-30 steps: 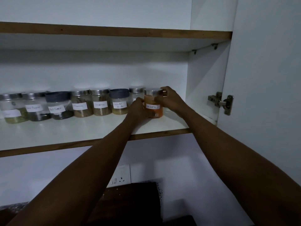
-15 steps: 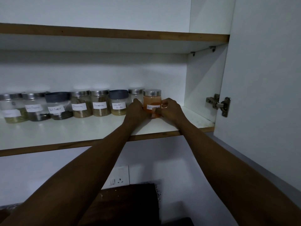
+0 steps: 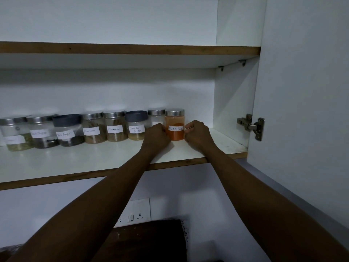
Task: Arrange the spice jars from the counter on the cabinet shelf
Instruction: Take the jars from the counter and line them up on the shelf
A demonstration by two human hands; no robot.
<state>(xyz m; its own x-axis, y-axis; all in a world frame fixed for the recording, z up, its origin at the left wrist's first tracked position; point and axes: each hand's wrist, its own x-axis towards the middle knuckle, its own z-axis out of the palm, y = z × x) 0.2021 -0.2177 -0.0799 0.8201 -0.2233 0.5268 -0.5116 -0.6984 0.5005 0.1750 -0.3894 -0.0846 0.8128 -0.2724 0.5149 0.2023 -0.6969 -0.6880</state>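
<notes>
An orange jar (image 3: 176, 133) with a silver lid and a "Red chilli Powder" label stands upright on the white cabinet shelf (image 3: 94, 161), at the right end of a row of several labelled spice jars (image 3: 115, 127). My left hand (image 3: 156, 137) presses its curled fingers against the jar's left side. My right hand (image 3: 198, 134) does the same on the right side. The jar touches the silver-lidded jar (image 3: 156, 115) behind my left hand, whose label is mostly hidden.
An upper shelf (image 3: 132, 49) runs overhead. The open cabinet door (image 3: 302, 91) stands at the right on a metal hinge (image 3: 252, 126). Bare shelf lies right of the orange jar. Below are a wall socket (image 3: 136, 212) and a dark object (image 3: 147, 241).
Both hands slid the orange jar back into line with the row. My right hand dropped from the lid to the jar's lower side.
</notes>
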